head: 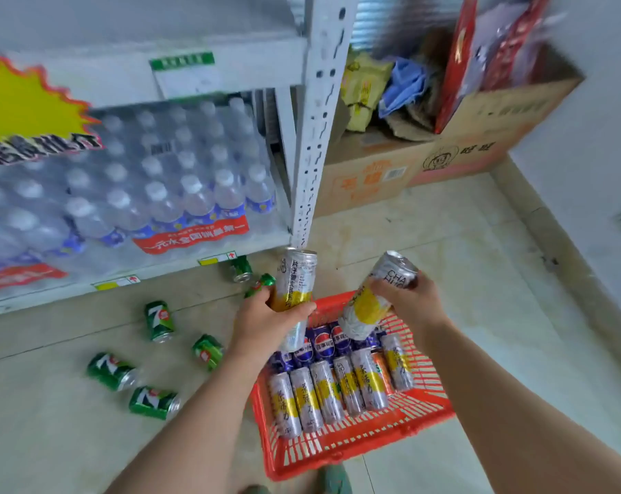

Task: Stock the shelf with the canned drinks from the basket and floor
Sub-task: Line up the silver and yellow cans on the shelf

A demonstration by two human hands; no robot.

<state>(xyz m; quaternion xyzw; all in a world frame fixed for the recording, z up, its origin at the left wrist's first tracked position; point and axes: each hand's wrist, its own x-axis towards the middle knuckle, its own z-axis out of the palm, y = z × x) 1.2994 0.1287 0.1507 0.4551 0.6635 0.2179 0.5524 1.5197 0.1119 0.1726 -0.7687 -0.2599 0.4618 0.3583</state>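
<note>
Far left: yellow sign (27, 101) on the shelf (202, 78) edge, water packs (141, 194) on the tier below it. Six green cans (159, 320) lie on their sides on the floor in front of the shelf, scattered, two of them close to the shelf post (318, 119). Left hand (266, 315) is wrapped round a tall silver-yellow can, call it left can (296, 276), roughly upright, above the basket's far-left corner near the post's foot. Red basket (337, 458) sits on the floor between the forearms; inside it a row of silver-yellow cans (323, 393) lying flat, blue cans (323, 345) behind them, one orange can (378, 365) among them. Right hand (412, 297) grips the right can (364, 311), same type, tilted with its top to the upper right, over the basket's far edge. Both held cans are clear of the shelf. Cardboard boxes (373, 172) stand on the floor behind the post, against the right wall.
</note>
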